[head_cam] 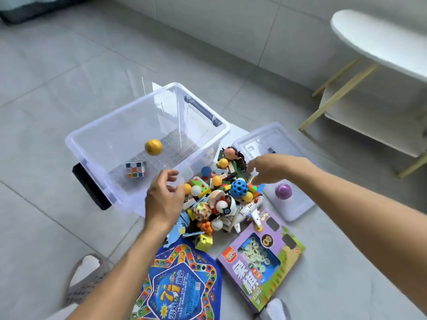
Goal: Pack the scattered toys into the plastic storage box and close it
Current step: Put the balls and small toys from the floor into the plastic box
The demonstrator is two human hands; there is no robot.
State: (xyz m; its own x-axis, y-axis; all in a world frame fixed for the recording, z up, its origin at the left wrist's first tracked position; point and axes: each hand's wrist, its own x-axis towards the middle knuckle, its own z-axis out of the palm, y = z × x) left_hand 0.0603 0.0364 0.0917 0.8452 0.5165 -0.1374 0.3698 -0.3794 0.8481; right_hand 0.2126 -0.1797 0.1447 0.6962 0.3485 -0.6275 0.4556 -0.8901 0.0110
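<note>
A clear plastic storage box (97, 135) stands open on the floor. Inside it lie a puzzle cube (136, 169) and a yellow ball (153, 147), which looks to be in mid-air. Right of the box is a heap of toys (217, 199): balls, blocks, a blue holed ball (239, 188), a toy plane (251, 210). My left hand (164, 197) hovers at the box's near rim, fingers apart, holding nothing. My right hand (275, 168) reaches over the heap with its fingertips down among the toys; what they touch is hidden. The clear lid (298, 204) lies right of the heap with a purple ball (283, 191) on it.
A blue board-game sheet (182, 285) and a purple game box (261, 264) lie on the floor near me. A white table (381, 40) with yellow legs stands at the right. A shoe (85, 276) is at lower left. Grey floor tiles surround everything.
</note>
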